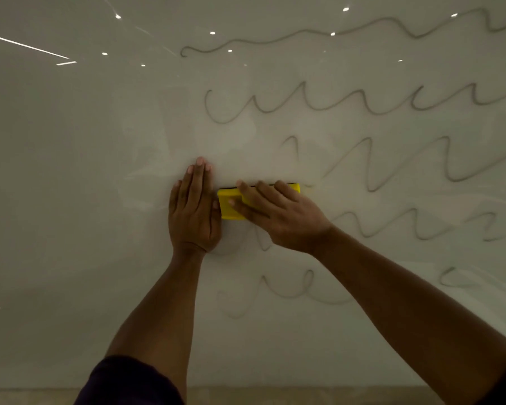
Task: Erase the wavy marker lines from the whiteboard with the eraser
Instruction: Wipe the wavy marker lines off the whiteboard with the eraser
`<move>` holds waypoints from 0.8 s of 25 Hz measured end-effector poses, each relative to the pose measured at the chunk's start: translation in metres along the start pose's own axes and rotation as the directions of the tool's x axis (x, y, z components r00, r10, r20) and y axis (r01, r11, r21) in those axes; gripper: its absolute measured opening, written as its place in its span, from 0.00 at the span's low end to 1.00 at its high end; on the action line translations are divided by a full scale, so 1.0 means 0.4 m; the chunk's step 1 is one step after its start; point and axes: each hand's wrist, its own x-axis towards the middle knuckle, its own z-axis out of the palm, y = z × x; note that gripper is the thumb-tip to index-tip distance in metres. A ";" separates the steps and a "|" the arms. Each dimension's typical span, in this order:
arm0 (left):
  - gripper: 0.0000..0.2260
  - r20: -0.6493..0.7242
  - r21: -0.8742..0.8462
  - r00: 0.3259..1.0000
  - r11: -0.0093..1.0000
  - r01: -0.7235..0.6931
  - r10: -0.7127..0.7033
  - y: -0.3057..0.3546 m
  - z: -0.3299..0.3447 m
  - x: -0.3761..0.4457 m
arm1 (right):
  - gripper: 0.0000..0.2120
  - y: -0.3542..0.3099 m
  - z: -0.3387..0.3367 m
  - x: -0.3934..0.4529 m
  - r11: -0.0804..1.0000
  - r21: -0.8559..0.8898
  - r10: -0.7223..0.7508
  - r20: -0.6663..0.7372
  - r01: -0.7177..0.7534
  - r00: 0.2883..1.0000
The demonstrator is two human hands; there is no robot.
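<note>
At the middle of the whiteboard (70,176), I see the right hand (278,217) pressing a yellow eraser (231,204) flat against the glossy surface, its fingers stretched straight across the eraser's back toward the left and reaching its upper edge. The eraser lies lengthwise, a thin dark strip showing along its top edge, and its left end sits just beside the left hand (193,211). I see that left hand laid flat on the board, fingers straight, pressed together and pointing up, its thumb side touching or nearly touching the eraser's end; I cannot tell which.

To the right of the hands, wavy marker lines (371,103) run in rows across the board. The top row is a long, shallow wave; the second is a chain of loops. The third row begins just right of the eraser, its leftmost part faint and broken, with a pale smeared patch above the hands. The fourth row passes behind the right wrist, and a short curl of it shows below the eraser. The lowest row loops between the two forearms and carries on as a broken piece at far right.

Small bright dots and a thin bright streak of reflected light (27,46) shine on the board's upper left. A dark sleeve (129,381) covers the left upper arm at the bottom edge.
</note>
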 end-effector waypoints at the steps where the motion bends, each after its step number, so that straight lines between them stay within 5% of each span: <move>1: 0.28 -0.001 0.006 1.000 1.000 -0.003 0.003 0.001 -0.001 0.000 | 0.24 0.014 -0.002 0.001 0.999 -0.021 -0.037 0.001 0.037 0.999; 8: 0.29 -0.009 -0.032 1.000 0.999 -0.011 0.011 -0.005 -0.002 -0.003 | 0.26 0.085 -0.012 0.115 0.913 -0.091 0.391 -0.087 -0.399 0.916; 12: 0.27 -0.025 -0.045 0.999 0.999 -0.026 0.025 -0.008 -0.001 -0.003 | 0.24 0.016 -0.023 0.019 0.993 -0.047 0.110 0.031 -0.108 0.993; 16: 0.28 -0.019 -0.032 1.000 0.999 -0.025 0.024 -0.009 -0.002 -0.003 | 0.19 -0.021 -0.033 -0.030 0.953 -0.011 -0.301 0.099 0.304 0.948; 18: 0.27 -0.025 -0.024 0.999 0.999 -0.025 0.025 -0.009 -0.003 -0.001 | 0.18 0.009 -0.036 -0.012 0.932 -0.013 -0.362 0.062 0.364 0.930; 20: 0.27 -0.031 -0.044 0.999 0.999 -0.024 0.023 -0.009 -0.004 -0.001 | 0.19 0.068 -0.041 0.020 0.962 -0.059 -0.266 0.039 0.268 0.963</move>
